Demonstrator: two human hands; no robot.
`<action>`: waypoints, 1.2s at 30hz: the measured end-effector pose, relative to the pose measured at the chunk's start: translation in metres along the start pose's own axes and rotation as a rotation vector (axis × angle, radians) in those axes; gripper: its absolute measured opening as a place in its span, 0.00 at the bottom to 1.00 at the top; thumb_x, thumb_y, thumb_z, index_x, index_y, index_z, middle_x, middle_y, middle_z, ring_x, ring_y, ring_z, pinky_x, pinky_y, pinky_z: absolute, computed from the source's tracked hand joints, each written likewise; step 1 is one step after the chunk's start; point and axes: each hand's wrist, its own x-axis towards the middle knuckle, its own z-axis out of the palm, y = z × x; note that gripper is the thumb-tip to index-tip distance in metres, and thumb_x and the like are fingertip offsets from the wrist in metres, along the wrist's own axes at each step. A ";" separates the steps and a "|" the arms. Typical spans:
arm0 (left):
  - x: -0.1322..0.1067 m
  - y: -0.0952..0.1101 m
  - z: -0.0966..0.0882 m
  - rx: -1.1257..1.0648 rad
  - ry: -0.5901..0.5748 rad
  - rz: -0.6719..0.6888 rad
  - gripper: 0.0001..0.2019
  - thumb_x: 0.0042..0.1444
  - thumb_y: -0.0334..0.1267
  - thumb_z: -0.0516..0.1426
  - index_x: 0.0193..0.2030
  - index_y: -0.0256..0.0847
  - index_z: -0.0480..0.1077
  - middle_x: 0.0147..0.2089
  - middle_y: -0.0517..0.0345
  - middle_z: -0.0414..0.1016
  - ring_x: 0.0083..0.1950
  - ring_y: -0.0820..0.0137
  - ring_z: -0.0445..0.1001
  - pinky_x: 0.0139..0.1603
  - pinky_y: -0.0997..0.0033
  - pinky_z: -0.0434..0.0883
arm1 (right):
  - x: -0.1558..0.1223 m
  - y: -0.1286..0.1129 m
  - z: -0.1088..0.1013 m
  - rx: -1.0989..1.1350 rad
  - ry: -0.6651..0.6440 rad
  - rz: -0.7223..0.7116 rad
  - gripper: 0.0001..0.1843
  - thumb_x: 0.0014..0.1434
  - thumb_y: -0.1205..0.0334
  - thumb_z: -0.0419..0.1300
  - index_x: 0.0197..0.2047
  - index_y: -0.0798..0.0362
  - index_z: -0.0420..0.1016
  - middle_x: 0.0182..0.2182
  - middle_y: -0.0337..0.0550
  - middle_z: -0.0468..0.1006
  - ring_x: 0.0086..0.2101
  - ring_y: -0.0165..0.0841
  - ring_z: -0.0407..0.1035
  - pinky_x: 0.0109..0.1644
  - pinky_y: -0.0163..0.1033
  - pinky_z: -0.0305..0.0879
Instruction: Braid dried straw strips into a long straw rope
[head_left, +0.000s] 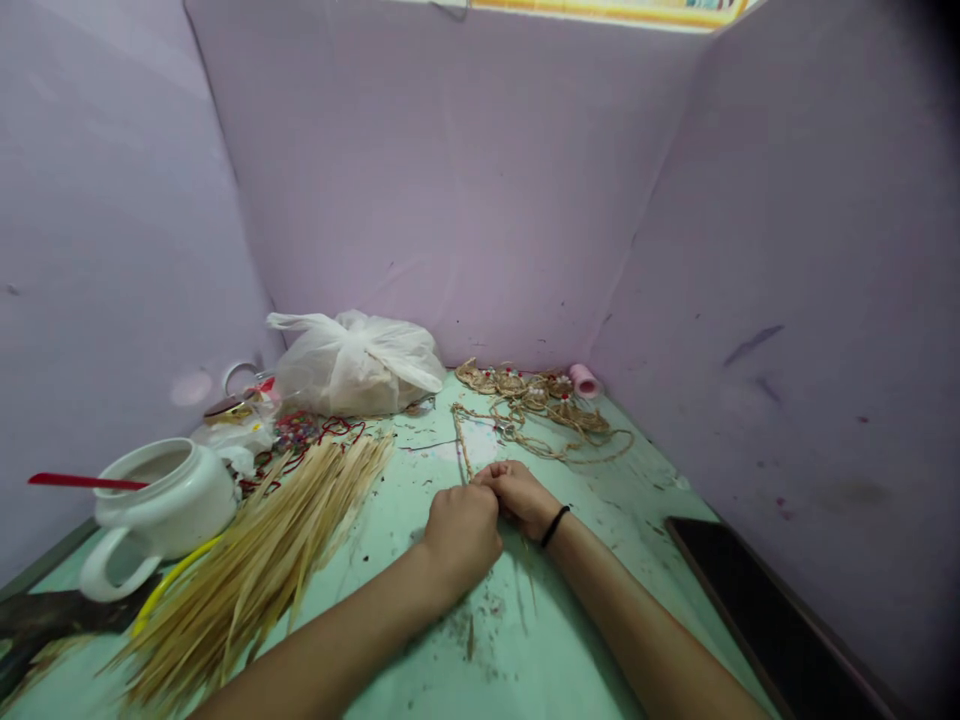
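Note:
My left hand (pixel 463 535) is closed in a fist low over the middle of the table, its fingers mostly hidden from me. Touching it, my right hand (pixel 519 495) pinches with thumb and forefinger; a black band circles that wrist. Both grip the near end of a thin twisted straw cord (pixel 462 445), which runs away from me across the table. Loose strands of straw hang below the right hand. To the left lies a fanned bundle of dry pale straw strips (pixel 277 550).
A white teapot (pixel 176 500) with a red-handled tool stands at left, near beads and red thread (pixel 341 430). Behind are a white plastic bag (pixel 360 365), braided straw pieces (pixel 536 390) and a pink thread spool (pixel 583 381). A dark flat panel (pixel 757 610) lies right. Purple walls enclose the green table.

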 end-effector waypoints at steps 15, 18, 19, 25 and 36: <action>0.040 -0.040 -0.002 -1.134 -0.317 -0.373 0.06 0.39 0.26 0.49 0.18 0.31 0.65 0.12 0.61 0.60 0.11 0.79 0.56 0.12 0.80 0.52 | 0.003 0.000 -0.010 0.045 -0.239 -0.050 0.04 0.39 0.68 0.58 0.22 0.59 0.67 0.15 0.34 0.66 0.13 0.18 0.48 0.16 0.29 0.36; 0.040 -0.042 -0.004 -1.016 -0.294 -0.400 0.06 0.39 0.27 0.50 0.15 0.33 0.62 0.10 0.62 0.57 0.10 0.79 0.54 0.12 0.79 0.50 | 0.004 0.001 -0.004 -0.068 -0.154 -0.113 0.03 0.37 0.71 0.56 0.21 0.59 0.67 0.15 0.35 0.68 0.15 0.19 0.51 0.18 0.28 0.41; 0.040 -0.042 -0.006 -0.968 -0.298 -0.401 0.07 0.39 0.28 0.50 0.14 0.34 0.61 0.09 0.62 0.57 0.10 0.79 0.53 0.12 0.79 0.50 | 0.004 0.001 -0.003 -0.098 -0.136 -0.129 0.02 0.37 0.72 0.56 0.20 0.59 0.67 0.15 0.35 0.68 0.15 0.19 0.52 0.18 0.28 0.43; 0.039 -0.042 -0.003 -0.785 -0.239 -0.317 0.07 0.37 0.30 0.51 0.13 0.37 0.58 0.08 0.67 0.50 0.11 0.80 0.49 0.14 0.78 0.46 | 0.008 0.007 -0.001 -0.261 -0.050 -0.213 0.01 0.37 0.71 0.56 0.19 0.58 0.66 0.14 0.35 0.67 0.17 0.22 0.55 0.20 0.28 0.48; 0.043 -0.042 0.011 -0.655 0.014 -0.144 0.05 0.34 0.29 0.51 0.12 0.37 0.58 0.11 0.66 0.50 0.16 0.80 0.50 0.17 0.77 0.45 | 0.002 -0.002 -0.007 -0.631 0.100 -0.295 0.06 0.39 0.67 0.54 0.22 0.58 0.72 0.18 0.41 0.71 0.20 0.25 0.59 0.21 0.29 0.50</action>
